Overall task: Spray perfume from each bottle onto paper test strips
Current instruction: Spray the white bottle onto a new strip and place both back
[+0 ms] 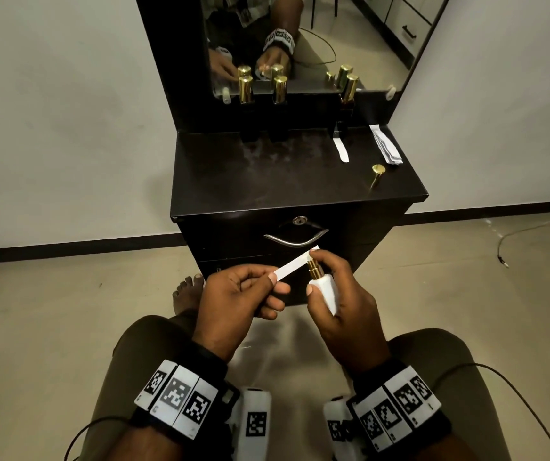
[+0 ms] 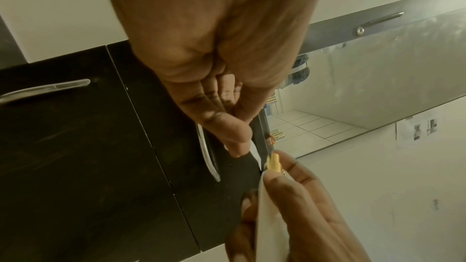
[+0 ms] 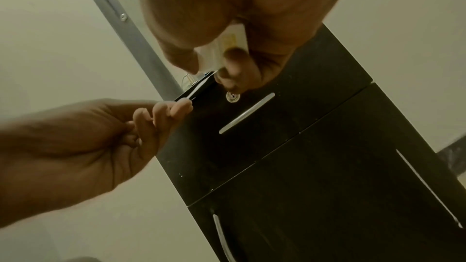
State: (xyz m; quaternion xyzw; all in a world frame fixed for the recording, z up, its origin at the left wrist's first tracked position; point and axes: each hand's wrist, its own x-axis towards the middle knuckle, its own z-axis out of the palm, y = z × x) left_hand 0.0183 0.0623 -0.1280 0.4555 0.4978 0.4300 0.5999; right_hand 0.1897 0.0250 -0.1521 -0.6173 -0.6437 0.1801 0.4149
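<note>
In the head view my right hand (image 1: pixel 333 287) grips a white perfume bottle (image 1: pixel 328 291) with a gold spray nozzle (image 1: pixel 313 266); a finger lies over the nozzle's top. My left hand (image 1: pixel 250 291) pinches one end of a white paper strip (image 1: pixel 295 263), whose far end reaches just behind the nozzle. Both hands are held in front of the cabinet's drawer, above my lap. In the left wrist view the strip (image 2: pixel 255 151) and nozzle (image 2: pixel 272 163) nearly touch. The right wrist view shows the bottle (image 3: pixel 224 51) inside my curled fingers and the strip (image 3: pixel 199 89) edge-on.
On the black dresser top (image 1: pixel 267 174) stand two dark bottles with gold caps (image 1: pixel 245 89) (image 1: pixel 280 89) at the back left and a third (image 1: pixel 347 94) at the back right. A used strip (image 1: pixel 341 149), a stack of strips (image 1: pixel 386 144) and a loose gold cap (image 1: pixel 377 174) lie at the right.
</note>
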